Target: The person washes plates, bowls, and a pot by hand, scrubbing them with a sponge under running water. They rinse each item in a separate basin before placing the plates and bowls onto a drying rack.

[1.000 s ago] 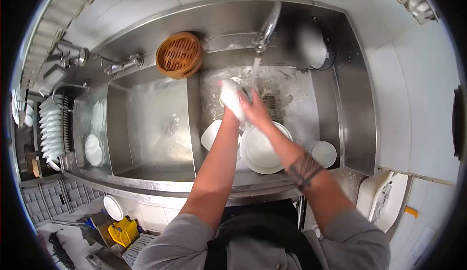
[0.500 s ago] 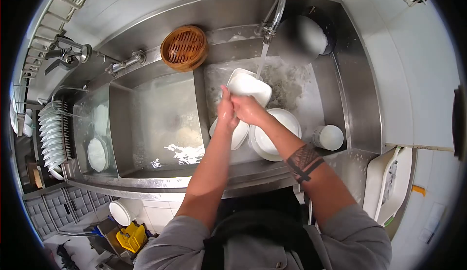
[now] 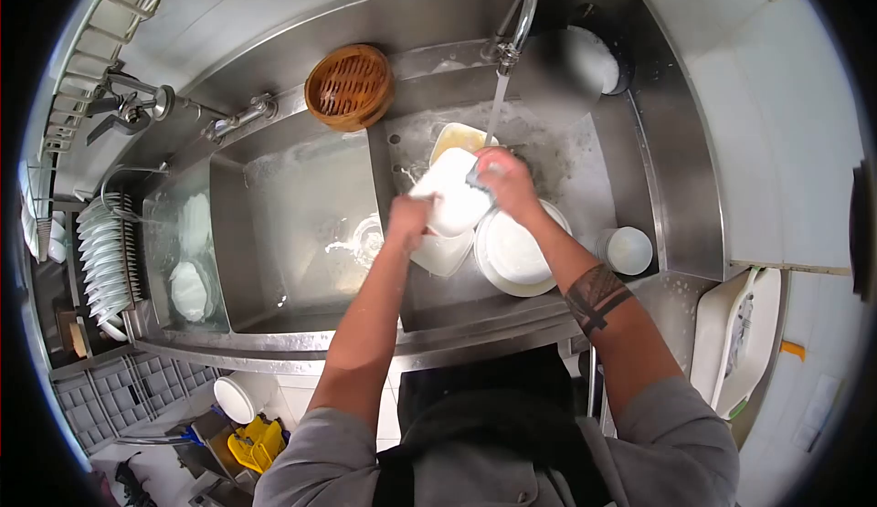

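Note:
A white rectangular dish (image 3: 454, 198) is held tilted above the right sink basin, with my left hand (image 3: 409, 219) closed on its left edge. My right hand (image 3: 508, 183) presses a small greyish scrubber (image 3: 477, 174) against the dish's right side; motion blurs its details. Behind the held dish, another white dish (image 3: 455, 136) with yellowish liquid sits near the running tap (image 3: 503, 61). A further white dish (image 3: 444, 258) lies partly hidden below my hands. Round white plates (image 3: 516, 265) are stacked just to the right.
A bamboo steamer (image 3: 349, 87) rests at the basin divider's back end. Water fills the middle basin (image 3: 311, 224). White bowls (image 3: 628, 251) stand at the right front, a dark pot (image 3: 614, 59) in the back corner. Racked plates (image 3: 105, 260) are far left.
My hands, together over the basin before, have moved apart. A white dish is now raised in my left hand, and the scrubber shows in my right. The dish under the tap now shows yellowish liquid.

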Motion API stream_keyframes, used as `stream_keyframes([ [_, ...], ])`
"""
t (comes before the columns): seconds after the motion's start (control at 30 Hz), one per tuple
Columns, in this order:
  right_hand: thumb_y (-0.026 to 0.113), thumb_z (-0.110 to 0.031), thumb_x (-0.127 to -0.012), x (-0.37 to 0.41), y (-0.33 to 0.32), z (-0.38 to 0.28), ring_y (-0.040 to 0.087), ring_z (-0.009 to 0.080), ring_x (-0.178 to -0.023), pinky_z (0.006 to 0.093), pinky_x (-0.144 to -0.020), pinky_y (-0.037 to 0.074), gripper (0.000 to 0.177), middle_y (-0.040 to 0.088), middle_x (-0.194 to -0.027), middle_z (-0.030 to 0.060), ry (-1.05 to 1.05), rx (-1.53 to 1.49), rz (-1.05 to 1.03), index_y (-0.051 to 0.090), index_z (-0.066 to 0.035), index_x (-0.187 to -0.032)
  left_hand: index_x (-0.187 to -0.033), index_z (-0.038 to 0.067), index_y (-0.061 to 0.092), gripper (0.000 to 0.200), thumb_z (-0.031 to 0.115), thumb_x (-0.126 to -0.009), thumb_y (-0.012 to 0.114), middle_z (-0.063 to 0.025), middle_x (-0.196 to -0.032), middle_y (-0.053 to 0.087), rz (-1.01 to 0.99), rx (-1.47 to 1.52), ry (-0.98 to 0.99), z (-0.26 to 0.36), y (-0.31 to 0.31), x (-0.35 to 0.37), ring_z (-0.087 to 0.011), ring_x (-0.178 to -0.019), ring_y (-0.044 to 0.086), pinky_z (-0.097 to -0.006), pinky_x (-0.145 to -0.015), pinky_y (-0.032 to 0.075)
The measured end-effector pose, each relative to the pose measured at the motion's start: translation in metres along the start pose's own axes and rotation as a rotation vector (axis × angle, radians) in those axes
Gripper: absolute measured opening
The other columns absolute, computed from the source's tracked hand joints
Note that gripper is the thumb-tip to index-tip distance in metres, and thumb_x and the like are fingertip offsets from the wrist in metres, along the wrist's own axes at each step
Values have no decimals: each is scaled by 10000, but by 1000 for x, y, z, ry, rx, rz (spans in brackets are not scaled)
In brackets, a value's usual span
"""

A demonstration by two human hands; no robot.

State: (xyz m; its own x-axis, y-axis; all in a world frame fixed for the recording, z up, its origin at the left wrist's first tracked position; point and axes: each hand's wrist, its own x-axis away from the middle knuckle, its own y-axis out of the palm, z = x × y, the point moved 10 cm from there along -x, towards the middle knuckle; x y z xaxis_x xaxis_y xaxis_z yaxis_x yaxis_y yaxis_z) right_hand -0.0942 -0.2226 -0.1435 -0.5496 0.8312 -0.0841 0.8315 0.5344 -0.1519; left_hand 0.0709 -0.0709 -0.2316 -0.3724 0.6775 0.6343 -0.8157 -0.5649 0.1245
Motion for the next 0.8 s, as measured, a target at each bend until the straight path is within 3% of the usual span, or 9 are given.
stream_keyframes([
  [0.03, 674, -242, -881, -2, 3, -5, 654, 309, -1147, 437, -1008, 532, 191, 689, -1223, 127, -3, -9, -5, 717, -76, -965, -1063, -23, 737, 275, 225, -952, 781, -77, -780, 688, -87, -71, -102, -13, 13, 8, -116, -535, 551, -313, -430, 420],
  [0.13, 562, -338, -990, 14, 46, 33, 712, 326, -1039, 451, -992, 564, 416, 738, -1152, 187, 577, -1406, -87, 676, -13, -1224, -900, -10, 713, 401, 381, -951, 784, -50, -673, 622, -133, -153, -266, -53, 34, 25, -92, -464, 447, -300, -386, 329],
  [0.27, 447, -404, -1058, 79, 91, 98, 721, 337, -1016, 466, -860, 602, 502, 719, -1179, 208, 570, -1087, 60, 634, -5, -1299, -883, -10, 686, 554, 532, -996, 678, -39, -639, 562, 36, -230, -337, -89, 32, 32, -131, -485, 472, -329, -403, 347],
  [0.3, 450, -402, -1070, 105, 114, 117, 711, 308, -1046, 458, -903, 585, 475, 713, -1184, 196, 805, -1602, 128, 639, -29, -1295, -883, -10, 686, 554, 532, -996, 678, -39, -639, 562, 35, -229, -349, -107, 28, 35, -131, -485, 472, -329, -403, 347],
  [0.37, 554, -294, -1049, 125, 106, 109, 687, 281, -1075, 450, -954, 563, 367, 701, -1155, 162, 839, -1468, 162, 630, -40, -1304, -876, 42, 591, 559, 580, -1028, 610, 32, -574, 400, 316, -122, -104, -117, -14, 31, -107, -415, 347, -317, -400, 279],
  [0.47, 750, -121, -925, 153, 55, 98, 680, 240, -1042, 410, -928, 554, 357, 685, -1105, 92, 1116, -923, 120, 621, -55, -1250, -868, 41, 579, 518, 511, -1081, 539, 30, -579, 377, 330, 192, -146, -158, -33, 43, -121, -436, 347, -318, -430, 321],
  [0.7, 871, -82, -804, -22, -168, -72, 662, 178, -972, 346, -809, 567, 422, 636, -1078, 59, 245, -382, 298, 607, -88, -1134, -898, 28, 614, 577, 542, -1102, 449, -25, -599, 489, 178, 293, -238, -173, -2, 58, -152, -462, 451, -330, -462, 410],
  [0.77, 889, -153, -796, -77, -224, -116, 665, 175, -972, 363, -831, 570, 461, 660, -1015, 63, -45, -185, 325, 612, -77, -1156, -958, 13, 662, 722, 669, -1072, 382, -83, -667, 622, -291, -147, -754, -161, 48, 106, -175, -508, 571, -350, -515, 497],
  [0.8, 877, -213, -802, -101, -250, -134, 680, 212, -992, 378, -867, 565, 474, 682, -1024, 88, -103, 156, 393, 617, -60, -1168, -999, 0, 698, 772, 722, -1031, 428, -150, -732, 695, -228, -592, -542, -129, 50, 85, -258, -602, 671, -392, -626, 571],
])
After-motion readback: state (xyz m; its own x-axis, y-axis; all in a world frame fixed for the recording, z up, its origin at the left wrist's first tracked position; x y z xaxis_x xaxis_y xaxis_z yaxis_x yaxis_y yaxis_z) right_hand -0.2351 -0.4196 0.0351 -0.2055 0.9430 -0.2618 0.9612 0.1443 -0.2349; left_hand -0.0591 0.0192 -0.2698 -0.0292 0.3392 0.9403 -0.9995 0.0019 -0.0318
